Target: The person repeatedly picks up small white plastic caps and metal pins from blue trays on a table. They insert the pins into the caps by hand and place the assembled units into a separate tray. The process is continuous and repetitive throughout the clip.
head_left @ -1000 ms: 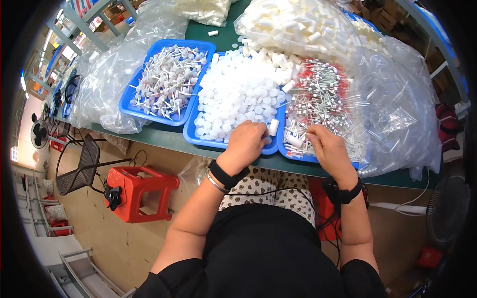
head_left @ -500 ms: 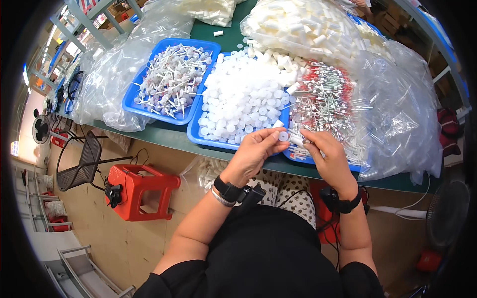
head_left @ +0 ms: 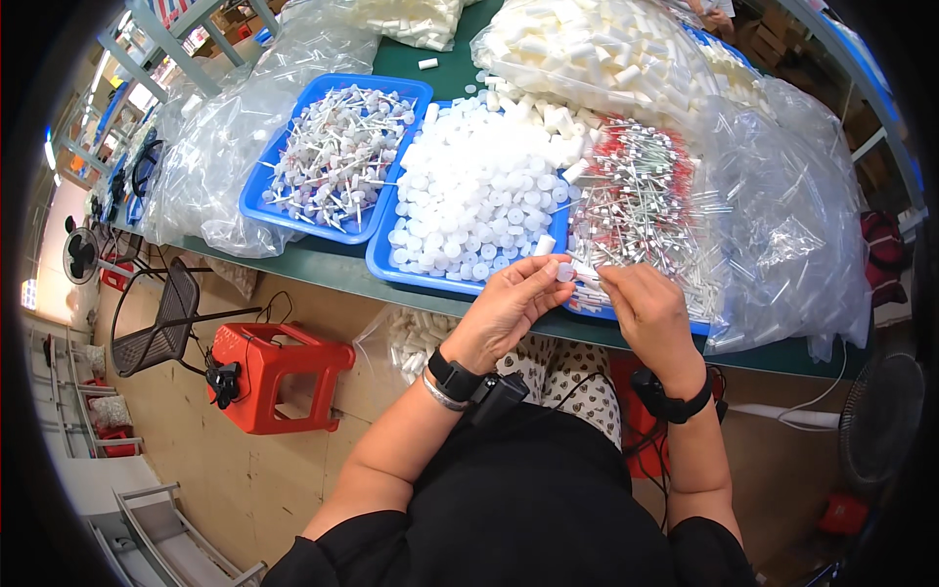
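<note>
Between the thumb and forefinger of my left hand [head_left: 504, 305] a small translucent white plastic disc [head_left: 564, 273] is pinched. My right hand [head_left: 648, 305] is closed on a slim white stick [head_left: 586, 272], whose near end meets the disc. Just above my left fingertips shows a short white cylinder [head_left: 544, 245]; whether I touch it I cannot tell. Behind my left hand a blue tray [head_left: 430, 284] is heaped with translucent discs [head_left: 469, 210]. Thin metal pins with red and white ends [head_left: 641, 196] fill another blue tray [head_left: 698, 329] beyond my right hand.
At the left a blue tray [head_left: 256, 210] holds assembled pins with discs. A clear bag of white cylinders [head_left: 597, 59] lies at the back, and empty-looking plastic bags [head_left: 782, 235] lie at the right. A red stool [head_left: 284, 377] and a black chair [head_left: 161, 318] stand left.
Both hands have shifted slightly. The disc in my left fingers has turned and moved a little right, and my right fingers have closed in nearer the stick.
</note>
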A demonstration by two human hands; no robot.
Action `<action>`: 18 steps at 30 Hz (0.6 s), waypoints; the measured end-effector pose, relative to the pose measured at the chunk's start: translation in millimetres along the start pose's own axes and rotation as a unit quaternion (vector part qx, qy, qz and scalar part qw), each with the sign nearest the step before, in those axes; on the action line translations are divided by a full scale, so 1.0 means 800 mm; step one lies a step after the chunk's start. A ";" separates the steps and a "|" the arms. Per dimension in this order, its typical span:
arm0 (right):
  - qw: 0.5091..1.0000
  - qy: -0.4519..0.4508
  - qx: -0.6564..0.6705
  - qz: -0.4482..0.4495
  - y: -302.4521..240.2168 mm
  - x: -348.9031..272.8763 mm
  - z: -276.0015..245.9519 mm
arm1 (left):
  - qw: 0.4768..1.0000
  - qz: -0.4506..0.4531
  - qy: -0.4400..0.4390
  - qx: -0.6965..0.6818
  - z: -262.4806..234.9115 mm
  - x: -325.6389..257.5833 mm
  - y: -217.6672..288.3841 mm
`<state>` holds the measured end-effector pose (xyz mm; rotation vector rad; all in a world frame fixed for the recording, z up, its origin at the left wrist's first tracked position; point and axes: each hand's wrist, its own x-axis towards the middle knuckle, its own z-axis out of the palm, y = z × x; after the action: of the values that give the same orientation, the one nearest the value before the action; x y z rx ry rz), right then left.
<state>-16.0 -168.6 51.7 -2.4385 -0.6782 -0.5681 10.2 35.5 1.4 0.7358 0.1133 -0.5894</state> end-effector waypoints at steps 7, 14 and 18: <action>0.997 -0.012 -0.048 -0.060 -0.006 0.003 -0.006 | 0.999 0.027 0.010 0.013 -0.001 0.001 -0.005; 0.999 0.001 -0.005 -0.043 -0.006 -0.003 0.001 | 1.000 -0.008 0.000 0.017 0.006 -0.001 -0.007; 0.997 -0.011 0.060 0.042 -0.001 -0.010 0.011 | 1.000 -0.015 -0.015 -0.010 0.010 0.001 -0.020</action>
<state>-20.4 -165.7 40.9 -2.3523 -0.5980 -0.4538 1.5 20.2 -2.2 0.7071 0.1020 -0.6274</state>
